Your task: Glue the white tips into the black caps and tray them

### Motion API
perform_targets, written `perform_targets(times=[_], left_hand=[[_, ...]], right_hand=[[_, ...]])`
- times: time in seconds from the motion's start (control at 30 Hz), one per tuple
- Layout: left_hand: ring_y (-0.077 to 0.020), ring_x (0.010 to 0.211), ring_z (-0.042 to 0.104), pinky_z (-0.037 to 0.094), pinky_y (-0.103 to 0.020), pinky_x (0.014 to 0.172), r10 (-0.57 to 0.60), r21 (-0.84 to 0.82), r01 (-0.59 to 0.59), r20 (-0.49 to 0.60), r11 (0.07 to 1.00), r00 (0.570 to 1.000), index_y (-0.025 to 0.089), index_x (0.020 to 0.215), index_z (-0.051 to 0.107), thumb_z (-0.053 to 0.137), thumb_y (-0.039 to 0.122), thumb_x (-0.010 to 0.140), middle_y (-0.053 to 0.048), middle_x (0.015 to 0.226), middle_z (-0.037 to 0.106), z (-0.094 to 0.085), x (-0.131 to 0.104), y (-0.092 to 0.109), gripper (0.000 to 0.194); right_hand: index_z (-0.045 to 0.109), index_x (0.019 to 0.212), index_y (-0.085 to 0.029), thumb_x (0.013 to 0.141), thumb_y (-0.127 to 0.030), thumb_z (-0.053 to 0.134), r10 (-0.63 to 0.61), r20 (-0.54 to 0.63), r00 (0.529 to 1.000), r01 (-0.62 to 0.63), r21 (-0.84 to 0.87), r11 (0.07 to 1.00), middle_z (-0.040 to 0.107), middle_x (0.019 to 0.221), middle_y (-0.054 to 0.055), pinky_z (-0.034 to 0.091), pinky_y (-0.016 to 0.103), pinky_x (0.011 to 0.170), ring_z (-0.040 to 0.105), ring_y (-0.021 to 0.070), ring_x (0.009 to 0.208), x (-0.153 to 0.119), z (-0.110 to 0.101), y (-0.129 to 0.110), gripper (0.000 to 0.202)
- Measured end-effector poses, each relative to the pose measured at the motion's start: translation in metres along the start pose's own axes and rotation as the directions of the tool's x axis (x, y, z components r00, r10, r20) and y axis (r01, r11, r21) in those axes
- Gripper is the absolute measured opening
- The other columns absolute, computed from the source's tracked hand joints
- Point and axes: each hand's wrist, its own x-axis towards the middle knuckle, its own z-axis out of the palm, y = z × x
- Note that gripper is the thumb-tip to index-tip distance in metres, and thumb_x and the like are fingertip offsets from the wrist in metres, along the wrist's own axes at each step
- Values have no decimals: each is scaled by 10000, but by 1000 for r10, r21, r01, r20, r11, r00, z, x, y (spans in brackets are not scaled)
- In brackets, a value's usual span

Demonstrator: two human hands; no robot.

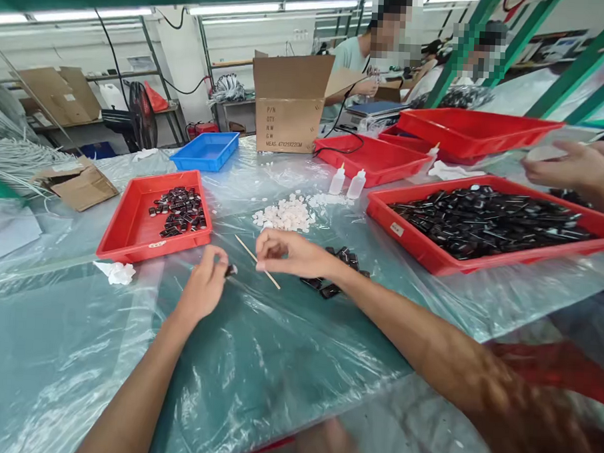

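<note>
My left hand (207,284) has its thumb and fingers closed on a small black piece (229,271) with a pale end, just in front of the left red tray (127,215). To its right, my right hand (285,252) is curled with fingertips together, over a thin wooden stick (244,245) on the plastic sheet; what its fingers hold is hidden. Behind it lies a heap of small white pieces (285,214). Several black pieces (330,290) lie partly behind my right wrist. The left red tray holds a cluster of small black pieces (182,211).
A large red tray (445,265) full of black pieces stands right, a person's hands (569,165) beside it. Two white bottles (356,185), a blue tray (205,152), a cardboard box (289,122) and crumpled tissue (117,272) stand about. More people are behind.
</note>
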Motion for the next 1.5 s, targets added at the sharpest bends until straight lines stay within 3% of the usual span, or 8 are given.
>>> perform_targets(times=[0.1,0.2,0.47,0.67,0.83,1.17,1.33,1.5], left_hand=[[-158,550,563,519,-308,695,-18,-27,16,-106,1000,994,287,1113,437,409,239,1018,120,631,484,-10,12,-17,110],[-133,625,604,567,-298,741,19,-6,-21,-175,1000,984,279,1172,374,418,213,1031,61,847,641,-16,18,-25,162],[-139,656,712,592,-300,746,74,139,-42,-230,989,970,294,1148,346,504,320,1069,-37,1085,811,-27,12,-13,178],[-233,761,733,569,-396,842,80,281,87,-533,956,842,285,997,434,558,405,1012,-13,865,754,-53,35,-27,173],[-307,835,755,581,-557,968,75,276,121,-605,953,793,307,950,531,644,411,885,24,853,764,-54,48,-37,167],[-241,934,809,647,-351,652,150,-30,-172,-357,985,922,274,1302,551,507,342,914,-122,1437,732,-32,21,-5,396],[-225,912,776,625,-324,699,276,260,-193,-334,946,901,254,1294,551,478,333,993,-105,1164,771,-31,9,-2,320],[-228,698,673,579,-374,780,304,387,-150,-375,910,876,250,856,598,616,326,918,-13,732,649,-30,13,0,99]], right_hand=[[587,943,-237,878,-481,848,-14,-342,940,3,-33,999,687,778,-38,429,269,634,561,112,652,1,-36,0,363],[574,960,-242,985,-338,700,14,-625,781,-77,-74,994,647,728,-51,357,278,583,464,93,572,-2,-72,13,161],[587,858,-222,915,-48,655,57,-783,620,-235,-115,965,656,650,-29,429,290,709,555,117,635,-13,-120,78,194],[622,907,-199,977,-198,708,64,-798,599,-336,-178,925,676,697,-36,490,292,754,596,130,659,-14,-133,98,111],[684,940,-180,990,-360,724,52,-771,635,-411,-280,868,723,811,-11,545,300,786,654,145,731,-14,-139,99,191],[635,928,-200,930,-132,650,54,-781,623,-399,-258,880,738,793,28,506,305,834,649,159,733,-12,-129,99,69],[623,886,-197,901,-53,651,47,-778,626,-362,-237,901,700,703,19,462,318,803,604,148,676,-12,-128,105,148],[637,910,-199,905,-110,661,36,-767,641,-386,-281,879,714,733,10,495,310,824,646,162,715,-12,-133,106,93]])
